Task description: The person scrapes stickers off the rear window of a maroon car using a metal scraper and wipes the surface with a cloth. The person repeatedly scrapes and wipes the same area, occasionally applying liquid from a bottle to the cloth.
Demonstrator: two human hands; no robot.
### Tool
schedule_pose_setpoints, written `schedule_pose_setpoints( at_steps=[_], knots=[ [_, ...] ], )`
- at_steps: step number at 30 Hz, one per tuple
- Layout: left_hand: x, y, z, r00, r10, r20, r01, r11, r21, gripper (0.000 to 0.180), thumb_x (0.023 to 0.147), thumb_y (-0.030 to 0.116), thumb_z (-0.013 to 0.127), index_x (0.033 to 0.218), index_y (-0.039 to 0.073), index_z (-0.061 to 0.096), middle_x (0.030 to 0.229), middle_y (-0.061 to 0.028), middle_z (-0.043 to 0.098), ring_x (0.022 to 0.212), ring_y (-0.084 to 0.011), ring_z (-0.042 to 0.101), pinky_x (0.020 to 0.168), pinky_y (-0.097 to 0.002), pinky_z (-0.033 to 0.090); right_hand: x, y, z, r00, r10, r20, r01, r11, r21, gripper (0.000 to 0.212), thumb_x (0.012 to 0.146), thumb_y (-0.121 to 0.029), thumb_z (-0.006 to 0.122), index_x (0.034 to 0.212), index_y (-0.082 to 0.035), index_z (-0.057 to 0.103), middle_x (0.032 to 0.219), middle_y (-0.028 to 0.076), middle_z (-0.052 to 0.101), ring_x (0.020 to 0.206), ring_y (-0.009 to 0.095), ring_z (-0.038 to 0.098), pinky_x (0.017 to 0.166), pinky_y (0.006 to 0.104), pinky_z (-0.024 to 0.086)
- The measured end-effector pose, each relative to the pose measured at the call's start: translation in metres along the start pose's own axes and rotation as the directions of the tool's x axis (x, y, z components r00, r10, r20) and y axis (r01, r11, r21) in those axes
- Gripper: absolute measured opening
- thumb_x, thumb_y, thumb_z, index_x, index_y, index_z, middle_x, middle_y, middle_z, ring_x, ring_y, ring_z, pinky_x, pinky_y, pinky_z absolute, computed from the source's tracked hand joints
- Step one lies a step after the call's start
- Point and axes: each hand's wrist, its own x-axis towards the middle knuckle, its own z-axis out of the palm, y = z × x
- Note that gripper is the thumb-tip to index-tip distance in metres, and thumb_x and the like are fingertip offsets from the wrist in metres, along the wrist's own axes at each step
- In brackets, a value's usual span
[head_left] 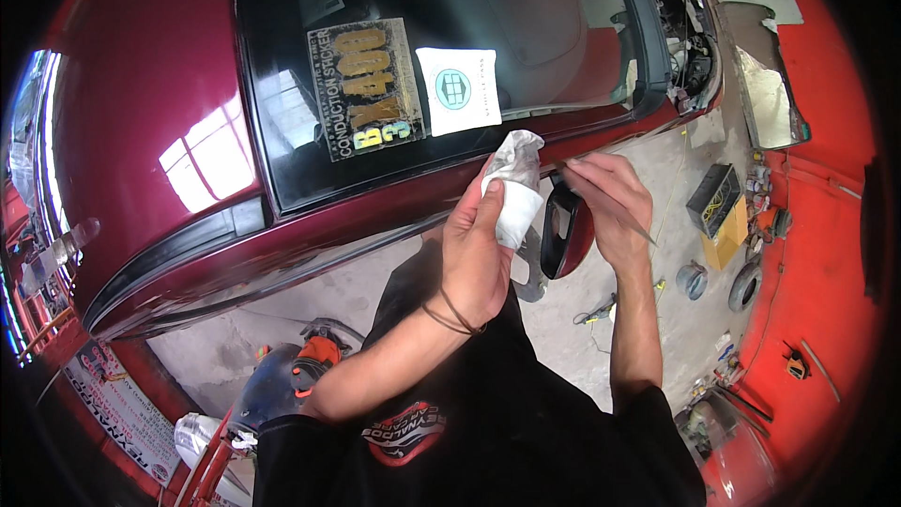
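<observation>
You are pinching a white cloth (515,202) between the thumb and fingers of your left hand (477,244), its grey-smudged upper end pointing toward the maroon car body (178,47). Your right hand (621,183) is pinching a thin grey sheet (601,195) in bent fingers, near the wing mirror (566,233); you seem to be leaving little room there, so a careless swing could be knocking your knuckles or the sheet against the mirror's shell. If the sheet is carrying grit, which I cannot tell from here, a stray edge could be scratching the paint. With that soiled end of the cloth leading, any brush against the glass (291,174) or the white square sticker (479,70) could be leaving a smear. A dark wristband (454,312) is circling your left wrist; if you are leaning in low, it could be rubbing the bodywork.
</observation>
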Motion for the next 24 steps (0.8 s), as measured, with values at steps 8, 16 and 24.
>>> schedule_pose_setpoints(
  at_steps=[8,16,24],
  knots=[
    [-0.004,-0.006,-0.001,1.0,0.0,-0.022,-0.002,0.995,-0.103,0.043,0.117,0.019,0.053,0.159,0.008,0.054,0.145,-0.0054,0.068,0.125,-0.0119,0.068,0.106,-0.0287,0.056,0.022,0.01,0.008,0.98,-0.062,0.191,0.068,0.997,-0.022,0.047,0.074,-0.003,0.084,0.12,-0.009,0.083,0.116,0.006,0.073,0.105,0.024,0.069,0.092,0.0341,0.056],
    [-0.007,-0.015,-0.008,0.995,0.102,0.001,-0.101,0.994,0.033,0.049,0.114,0.003,0.052,0.163,0.003,0.047,0.149,-0.0088,0.065,0.133,-0.0155,0.063,0.115,-0.0334,0.05,0.028,0.019,0.023,0.984,-0.069,0.166,0.077,0.996,-0.041,0.042,0.076,-0.002,0.084,0.117,-0.009,0.084,0.112,0.007,0.074,0.103,0.024,0.069,0.091,0.0342,0.056],
    [-0.02,-0.019,-0.03,0.987,0.151,0.045,-0.158,0.953,0.258,0.051,0.114,0.002,0.053,0.164,0.001,0.046,0.151,-0.0089,0.064,0.131,-0.0129,0.063,0.114,-0.0296,0.048,0.035,0.024,0.026,0.979,-0.042,0.199,0.046,0.999,-0.013,0.031,0.083,-0.002,0.079,0.113,-0.006,0.084,0.108,0.01,0.075,0.099,0.026,0.069,0.088,0.0351,0.056]
  ],
)
